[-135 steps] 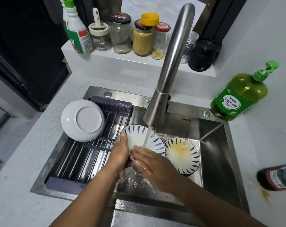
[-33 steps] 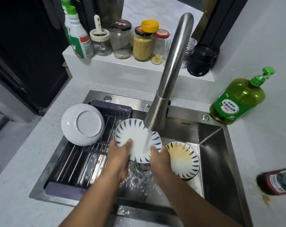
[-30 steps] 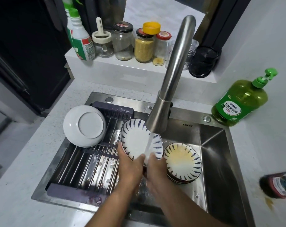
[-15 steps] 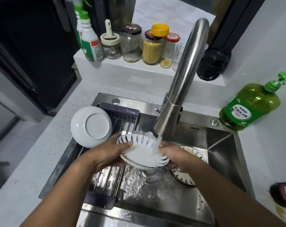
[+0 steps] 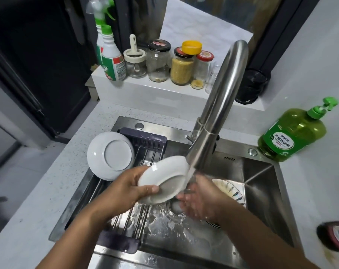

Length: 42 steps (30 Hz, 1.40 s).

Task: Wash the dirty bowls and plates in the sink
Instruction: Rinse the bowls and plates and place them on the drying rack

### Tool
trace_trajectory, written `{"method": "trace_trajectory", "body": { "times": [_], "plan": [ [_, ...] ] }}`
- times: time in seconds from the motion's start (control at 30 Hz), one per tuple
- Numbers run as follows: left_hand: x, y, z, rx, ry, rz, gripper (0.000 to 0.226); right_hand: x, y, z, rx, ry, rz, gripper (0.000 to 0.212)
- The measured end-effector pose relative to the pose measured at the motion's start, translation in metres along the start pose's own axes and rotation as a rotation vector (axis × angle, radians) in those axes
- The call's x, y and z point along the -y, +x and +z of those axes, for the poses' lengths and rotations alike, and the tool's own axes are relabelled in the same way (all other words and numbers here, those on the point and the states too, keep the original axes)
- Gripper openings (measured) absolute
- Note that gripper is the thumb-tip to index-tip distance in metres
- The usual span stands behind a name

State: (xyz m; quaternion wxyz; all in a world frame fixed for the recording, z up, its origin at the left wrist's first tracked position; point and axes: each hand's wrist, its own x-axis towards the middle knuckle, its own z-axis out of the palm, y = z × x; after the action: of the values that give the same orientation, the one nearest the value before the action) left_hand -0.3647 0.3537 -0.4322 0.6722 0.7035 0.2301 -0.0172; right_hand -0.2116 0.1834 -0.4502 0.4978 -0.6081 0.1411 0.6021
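The left hand grips a white round bowl, bottom up, under the steel tap. The right hand, fingers loose, rubs its edge. One white plate left of the tap looks done; a dirty striped bowl waits.

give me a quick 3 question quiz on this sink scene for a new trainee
1. True or false: the plate held under the faucet shows its white underside to the camera.
2. Which hand grips that plate? A) left hand B) right hand C) neither
3. Fill in: the white bowl upside down on the drying rack lies to the ____ of the faucet.

Key:
1. True.
2. A. The left hand grips its rim; the right hand is open beside it under the water.
3. Left. A dirty patterned plate waits in the sink.
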Motion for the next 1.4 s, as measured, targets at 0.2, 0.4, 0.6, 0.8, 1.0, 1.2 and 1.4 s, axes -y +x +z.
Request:
{"method": "trace_trajectory", "body": {
  "times": [0.2, 0.4, 0.6, 0.8, 1.0, 1.2, 1.4],
  "plan": [
    [0.008, 0.002, -0.018, -0.169, -0.183, -0.004, 0.033, -0.025, 0.020, 0.061, -0.078, 0.214, -0.157, 0.063],
    [0.008, 0.013, -0.019, -0.246, -0.254, 0.032, 0.033, -0.020, 0.049, 0.094, -0.226, 0.302, -0.311, 0.078],
    [0.004, 0.022, -0.035, -0.377, -0.089, 0.196, 0.065, 0.005, 0.064, 0.121, -0.146, 0.266, -0.399, 0.096],
    [0.015, 0.032, -0.063, -0.514, -0.001, 0.232, 0.074, 0.025, 0.084, 0.155, -0.068, 0.221, -0.349, 0.111],
    [0.044, 0.042, -0.093, -0.562, 0.122, 0.152, 0.076, 0.017, 0.121, 0.185, -0.107, 0.198, -0.296, 0.126],
    [0.066, 0.056, -0.114, -0.574, 0.200, 0.073, 0.078, 0.013, 0.135, 0.196, -0.157, 0.123, -0.277, 0.124],
    [0.069, 0.059, -0.114, -0.635, 0.216, 0.000, 0.075, 0.009, 0.149, 0.200, -0.183, 0.101, -0.241, 0.136]
  ]
}}
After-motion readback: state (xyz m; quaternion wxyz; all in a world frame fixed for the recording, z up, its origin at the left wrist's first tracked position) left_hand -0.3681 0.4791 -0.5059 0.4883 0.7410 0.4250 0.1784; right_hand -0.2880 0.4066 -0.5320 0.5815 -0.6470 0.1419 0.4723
